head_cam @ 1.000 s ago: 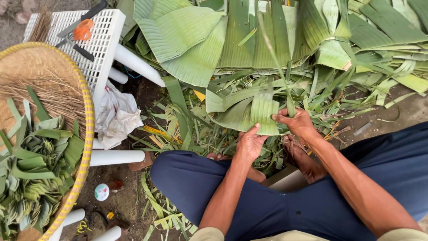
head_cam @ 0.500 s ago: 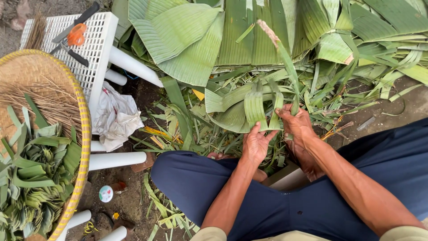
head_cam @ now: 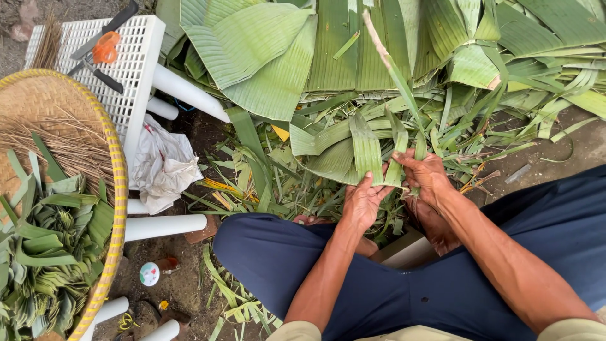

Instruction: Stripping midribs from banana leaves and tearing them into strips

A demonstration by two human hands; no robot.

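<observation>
Hidden: lower part of the folded green leaf strip [head_cam: 369,151] behind the left hand [head_cam: 361,203]; woven round basket [head_cam: 112,164] of folded leaf pieces cut off at left edge.
Fingers: left hand closed on the strip's base; right hand [head_cam: 428,177] pinching a narrow green leaf rib [head_cam: 396,76].
Change: rib raised higher than half a second ago, its tip now near the top edge.
Location: strip above the knees, before the pile of broad banana leaves [head_cam: 252,44].
Room: bare ground at right; white plastic stool [head_cam: 136,69] close at left.
</observation>
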